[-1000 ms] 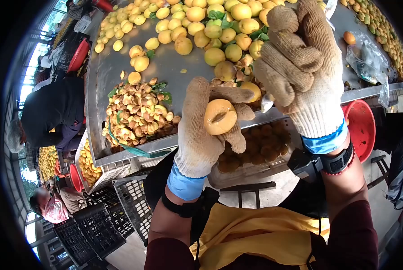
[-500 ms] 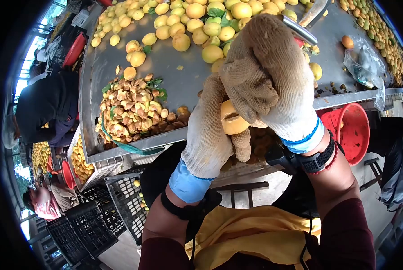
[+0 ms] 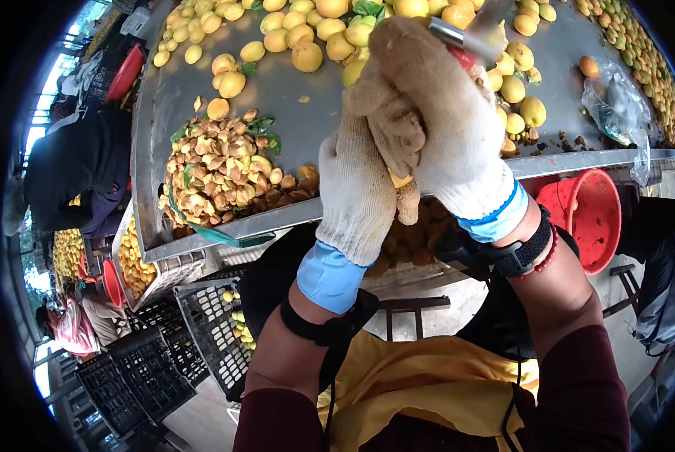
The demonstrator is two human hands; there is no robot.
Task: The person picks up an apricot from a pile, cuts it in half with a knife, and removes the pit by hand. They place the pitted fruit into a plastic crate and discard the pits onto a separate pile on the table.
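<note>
Both my hands wear soiled knit gloves and meet above the table's front edge. My left hand (image 3: 360, 173) is closed around a yellow, apricot-like fruit (image 3: 400, 181); only a small part of it shows between the gloves. Pressed against it, my right hand (image 3: 446, 124) has its fingers folded and grips a knife (image 3: 488, 38), whose red handle and metal collar stick out at the top. The blade is blurred. A heap of brownish-yellow fruit scraps (image 3: 220, 169) with some leaves lies left of my hands, and many whole yellow fruits (image 3: 307, 56) spread beyond them.
The metal table (image 3: 179, 98) has a raised front rim. A crumpled plastic bag (image 3: 616, 109) lies at its right, above a red bucket (image 3: 597, 222). Black crates (image 3: 213, 324) stand at lower left. Another person (image 3: 81, 166) bends at far left.
My hands have closed together and shifted slightly left. The fruit, whose cut opening showed before, is now mostly covered. The knife has moved left with my right hand.
</note>
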